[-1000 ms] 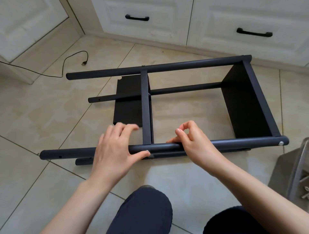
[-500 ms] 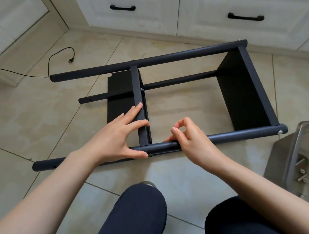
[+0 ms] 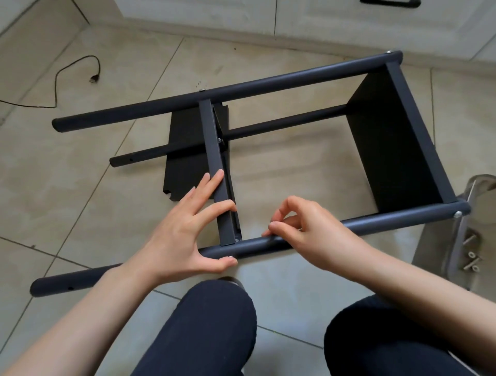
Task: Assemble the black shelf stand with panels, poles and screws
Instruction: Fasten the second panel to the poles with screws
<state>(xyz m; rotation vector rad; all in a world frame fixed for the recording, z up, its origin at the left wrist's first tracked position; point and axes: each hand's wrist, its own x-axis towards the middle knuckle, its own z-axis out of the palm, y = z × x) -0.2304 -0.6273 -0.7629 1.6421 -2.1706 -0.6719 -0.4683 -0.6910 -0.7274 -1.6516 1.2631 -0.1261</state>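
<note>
A cable (image 3: 57, 77) trails across the floor tiles (image 3: 295, 166) at the far left. The black shelf stand (image 3: 268, 88) lies on its side in front of the person's knees. The left hand (image 3: 185, 236) is spread wide, fingers (image 3: 212, 181) flat along the middle panel's edge (image 3: 214, 161), thumb under the near pole (image 3: 389, 221). The right hand (image 3: 314, 230) has its fingertips pinched together against that pole; what they hold I cannot tell. Screws (image 3: 471, 259) lie in a metal tray (image 3: 429, 249) far right.

A home, likely a kitchen: glossy beige floor tiles (image 3: 281, 166), white panelled cabinets (image 3: 322, 16) with a black handle (image 3: 389, 2).
</note>
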